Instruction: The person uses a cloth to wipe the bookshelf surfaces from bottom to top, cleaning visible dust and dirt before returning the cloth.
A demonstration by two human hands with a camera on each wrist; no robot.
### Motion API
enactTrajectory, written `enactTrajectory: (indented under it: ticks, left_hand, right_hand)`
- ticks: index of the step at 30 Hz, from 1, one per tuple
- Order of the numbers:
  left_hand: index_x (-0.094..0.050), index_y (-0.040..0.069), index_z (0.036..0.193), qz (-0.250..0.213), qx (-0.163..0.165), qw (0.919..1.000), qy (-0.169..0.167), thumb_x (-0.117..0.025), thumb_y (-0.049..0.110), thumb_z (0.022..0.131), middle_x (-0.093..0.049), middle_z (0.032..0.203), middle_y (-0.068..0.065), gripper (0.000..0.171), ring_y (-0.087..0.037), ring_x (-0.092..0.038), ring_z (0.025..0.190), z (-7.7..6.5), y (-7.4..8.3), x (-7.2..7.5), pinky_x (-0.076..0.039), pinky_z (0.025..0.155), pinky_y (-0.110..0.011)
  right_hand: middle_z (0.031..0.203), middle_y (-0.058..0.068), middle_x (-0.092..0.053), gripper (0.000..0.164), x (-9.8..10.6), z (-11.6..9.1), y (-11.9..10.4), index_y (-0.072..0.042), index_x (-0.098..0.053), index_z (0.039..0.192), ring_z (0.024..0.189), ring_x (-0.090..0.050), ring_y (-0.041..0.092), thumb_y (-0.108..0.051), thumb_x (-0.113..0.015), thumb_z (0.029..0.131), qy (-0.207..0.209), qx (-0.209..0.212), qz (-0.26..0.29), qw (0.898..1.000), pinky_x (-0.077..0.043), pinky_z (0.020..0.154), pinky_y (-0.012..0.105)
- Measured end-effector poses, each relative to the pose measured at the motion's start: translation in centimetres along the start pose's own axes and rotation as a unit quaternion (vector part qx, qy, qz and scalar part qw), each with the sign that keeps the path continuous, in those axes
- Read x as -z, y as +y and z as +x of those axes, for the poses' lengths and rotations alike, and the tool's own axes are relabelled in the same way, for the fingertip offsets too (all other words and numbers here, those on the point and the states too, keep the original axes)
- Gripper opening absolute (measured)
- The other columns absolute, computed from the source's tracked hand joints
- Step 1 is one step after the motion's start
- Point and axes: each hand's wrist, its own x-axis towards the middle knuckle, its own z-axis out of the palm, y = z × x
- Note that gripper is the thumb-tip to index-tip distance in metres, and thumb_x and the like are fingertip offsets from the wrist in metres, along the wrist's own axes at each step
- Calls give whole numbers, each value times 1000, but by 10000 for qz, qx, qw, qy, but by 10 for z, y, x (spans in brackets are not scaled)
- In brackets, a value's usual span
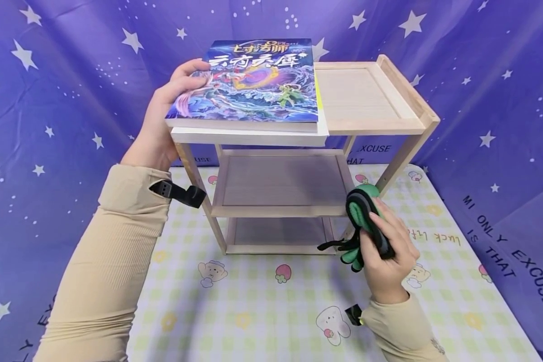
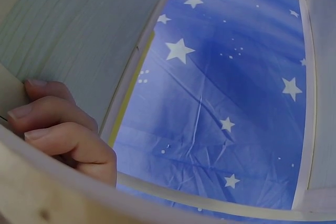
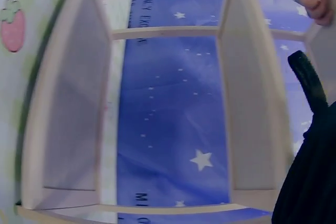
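A three-tier wooden shelf rack (image 1: 366, 95) stands in front of me. On the left of its top board lies a colourful illustrated book (image 1: 253, 95) on a white-edged book (image 1: 249, 137). My left hand (image 1: 160, 108) grips the rack's top-left side, its thumb side against the illustrated book; the left wrist view shows curled fingers (image 2: 73, 135) under the top board. In front of the rack's lower right, my right hand (image 1: 391, 256) holds a folded green and black fabric item (image 1: 366, 216) with a dangling strap. Only its dark part (image 3: 312, 166) shows in the right wrist view.
The rack's middle shelf (image 1: 282, 181) and bottom shelf (image 1: 278, 234) sit below the books. A patterned, checked tablecloth (image 1: 253, 301) lies underneath. Purple star-printed cloth (image 1: 72, 100) hangs behind and at both sides. The top board has a raised rail (image 1: 409, 93) at its right end.
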Motion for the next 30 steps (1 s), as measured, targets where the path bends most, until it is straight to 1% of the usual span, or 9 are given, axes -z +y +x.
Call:
enactTrajectory:
  ticks: [2,5,8,10,13,17,20,26,30]
  left_hand:
    - [-54,27,119,19,3,10000,1,-49,22,96,-37,144,0,24,-20,-47,124,0,0,0,-43,96,-26]
    - [-54,27,119,34,2,10000,0,-49,23,96,-36,144,0,24,-19,-47,124,0,0,0,-43,96,-25]
    - [-54,28,119,0,6,10000,16,-50,23,96,-37,145,0,24,-20,-47,124,0,-1,0,-42,96,-25]
    - [-55,28,119,-12,-5,10000,16,-51,23,95,-37,145,0,24,-20,-46,125,0,-1,0,-42,97,-25]
    - [-55,28,119,-11,-14,10000,33,-52,23,95,-36,146,0,25,-20,-45,126,0,-2,0,-41,98,-26]
    - [-55,28,120,5,-8,10000,54,-52,23,95,-36,146,0,25,-20,-45,126,0,-2,1,-41,97,-25]
    - [-55,28,119,-6,8,10000,48,-51,23,95,-36,146,0,25,-20,-46,126,0,-2,1,-41,97,-25]
    - [-54,27,119,-26,17,10000,15,-51,23,96,-35,146,0,24,-20,-45,127,0,-1,0,-41,98,-26]
    - [-54,28,120,-8,-24,10000,-2,-51,23,95,-35,147,0,25,-21,-44,129,0,-2,1,-41,99,-27]
  right_hand:
    - [101,25,-73,13,-1,5,-6,17,-68,85,104,-70,31,10,-70,74,361,-19,195,9992,-52,97,37]
    - [97,24,-74,14,-4,13,-13,18,-66,81,99,-72,30,12,-70,70,938,-36,416,9947,-54,93,36]
    - [93,22,-74,15,-6,20,-20,18,-64,79,94,-72,28,13,-69,65,1605,-118,557,9854,-55,90,34]
    - [93,21,-74,17,-8,26,-21,18,-63,80,94,-71,30,14,-68,64,1990,-243,683,9773,-55,91,35]
    - [96,20,-73,20,-9,38,-21,17,-62,85,99,-68,32,16,-64,65,2390,-575,813,9659,-53,94,37]
    - [105,23,-70,29,-7,52,-12,15,-66,96,106,-64,37,20,-58,68,2501,-1186,1214,9532,-54,92,39]
    - [110,26,-66,35,-6,61,-3,12,-67,104,106,-62,37,18,-61,71,2471,-1586,1463,9446,-55,87,39]
    - [113,24,-61,36,-12,78,6,6,-66,110,102,-60,32,11,-66,74,2277,-2085,1379,9411,-51,86,39]
    - [114,23,-59,37,-19,89,5,4,-64,113,100,-59,31,9,-66,76,2153,-2177,1474,9405,-50,85,39]
